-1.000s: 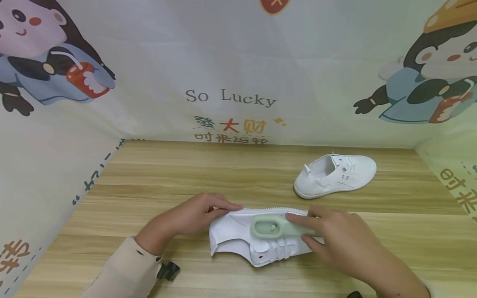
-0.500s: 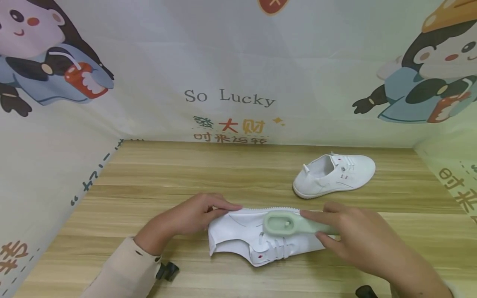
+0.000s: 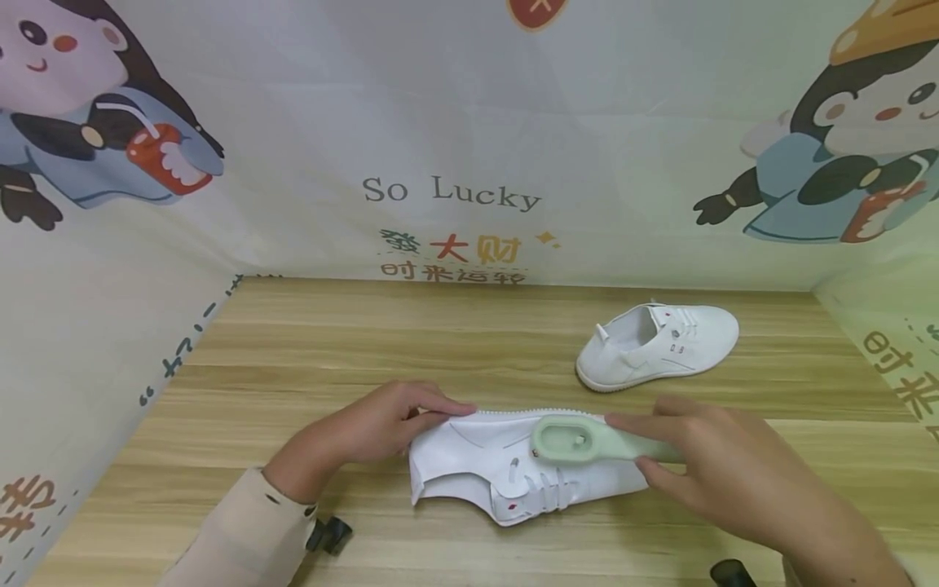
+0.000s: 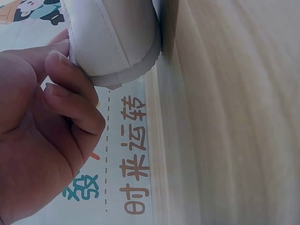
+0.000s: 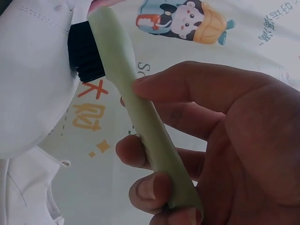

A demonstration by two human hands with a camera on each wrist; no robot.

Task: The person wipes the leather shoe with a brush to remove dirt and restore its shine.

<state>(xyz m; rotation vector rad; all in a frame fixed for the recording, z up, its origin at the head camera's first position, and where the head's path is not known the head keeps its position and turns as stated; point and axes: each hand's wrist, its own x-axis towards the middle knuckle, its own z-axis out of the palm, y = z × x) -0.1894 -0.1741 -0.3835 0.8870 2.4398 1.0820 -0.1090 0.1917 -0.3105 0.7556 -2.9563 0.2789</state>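
Note:
A white lace-up shoe [image 3: 458, 452] lies on its side in the head view, its opening facing the person. At its heel end, my left hand [image 3: 385, 420] pinches the shoe by the sole edge; the left wrist view shows the thumb and fingers at the heel [image 4: 112, 42]. My right hand [image 3: 722, 461] grips the handle of a pale green brush [image 3: 568, 440]. In the right wrist view its dark bristles [image 5: 86, 51] touch the shoe's white upper, and the fingers wrap around the handle.
Another white shoe [image 3: 660, 346] stands upright on the wood-patterned table [image 3: 330, 334], behind and to the right of the held one. A printed cloth backdrop [image 3: 623, 163] encloses the back and sides.
My right hand has slid the brush to the right along the shoe's side, toward the toe. The left hand and the shoe have stayed in place.

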